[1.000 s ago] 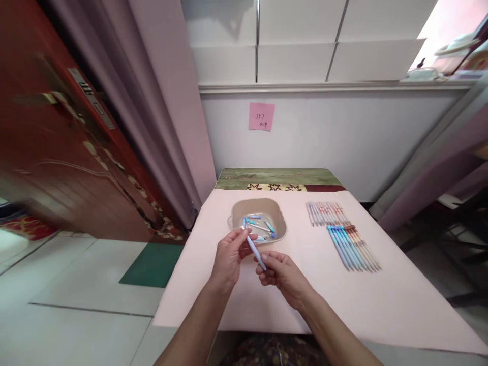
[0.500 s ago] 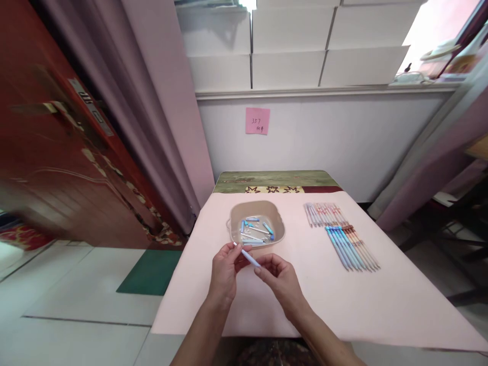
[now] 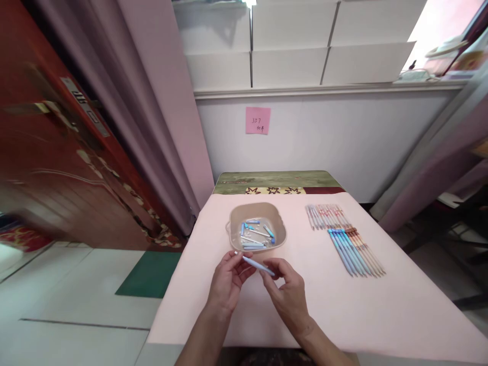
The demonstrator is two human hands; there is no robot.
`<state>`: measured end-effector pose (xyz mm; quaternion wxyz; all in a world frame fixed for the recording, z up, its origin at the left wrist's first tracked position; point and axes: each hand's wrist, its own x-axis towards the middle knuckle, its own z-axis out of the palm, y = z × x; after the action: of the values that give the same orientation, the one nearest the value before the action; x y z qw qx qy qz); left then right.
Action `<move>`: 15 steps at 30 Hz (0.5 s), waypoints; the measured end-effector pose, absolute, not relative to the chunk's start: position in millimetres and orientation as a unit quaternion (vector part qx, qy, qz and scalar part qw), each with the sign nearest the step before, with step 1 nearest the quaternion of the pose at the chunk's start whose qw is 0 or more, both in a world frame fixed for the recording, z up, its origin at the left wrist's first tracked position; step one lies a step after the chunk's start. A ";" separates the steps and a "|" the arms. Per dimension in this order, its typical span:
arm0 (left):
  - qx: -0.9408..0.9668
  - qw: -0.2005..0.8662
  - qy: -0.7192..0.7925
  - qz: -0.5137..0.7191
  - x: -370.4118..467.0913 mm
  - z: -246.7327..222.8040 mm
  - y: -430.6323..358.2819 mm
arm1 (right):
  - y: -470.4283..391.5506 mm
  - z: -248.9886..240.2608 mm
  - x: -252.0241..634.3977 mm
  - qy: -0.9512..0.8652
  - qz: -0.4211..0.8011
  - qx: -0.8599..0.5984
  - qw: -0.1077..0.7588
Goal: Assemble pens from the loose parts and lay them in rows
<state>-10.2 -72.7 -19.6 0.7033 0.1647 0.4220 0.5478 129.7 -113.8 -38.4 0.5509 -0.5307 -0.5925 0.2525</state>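
A light blue pen barrel [image 3: 257, 265] is held between my two hands, just in front of a beige basket [image 3: 281, 221]. My left hand [image 3: 226, 278] pinches its upper left end, where a small white piece [image 3: 237, 252] shows at the fingertips. The thumb and fingers of my right hand [image 3: 287, 288] close round its lower right end. Inside the basket lie several blue pen parts [image 3: 254, 246] and thin white rods [image 3: 260, 232].
On the right of the pink-covered table [image 3: 343, 315] lie a row of blue and brown pens [image 3: 353, 254] and, behind it, a row of clear and reddish pens [image 3: 330, 216]. A pink note [image 3: 258, 120] is on the wall beyond.
The barrel has turned flatter and shifted slightly right and nearer to me with my right hand. A white piece now shows apart from the barrel at my left fingertips. The view has shifted slightly.
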 end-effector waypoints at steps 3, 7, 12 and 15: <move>0.190 0.678 0.431 0.564 -8.4 -17.0 -73.7 | -110.6 -40.0 132.4 -0.584 0.249 -0.534 0.558; 0.214 0.659 0.423 0.583 -3.7 -11.4 -76.7 | -107.5 -38.5 134.9 -0.568 0.249 -0.523 0.584; 0.227 0.639 0.415 0.606 -1.4 -3.9 -76.8 | -105.9 -33.3 136.4 -0.561 0.229 -0.505 0.615; 0.204 0.650 0.419 0.600 -1.9 -2.1 -75.8 | -105.3 -31.2 136.6 -0.558 0.241 -0.501 0.616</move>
<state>-1.9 -75.8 -2.1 0.6498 0.2040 0.4194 0.6002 136.6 -105.3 -31.2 0.6158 -0.5012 -0.5580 0.2413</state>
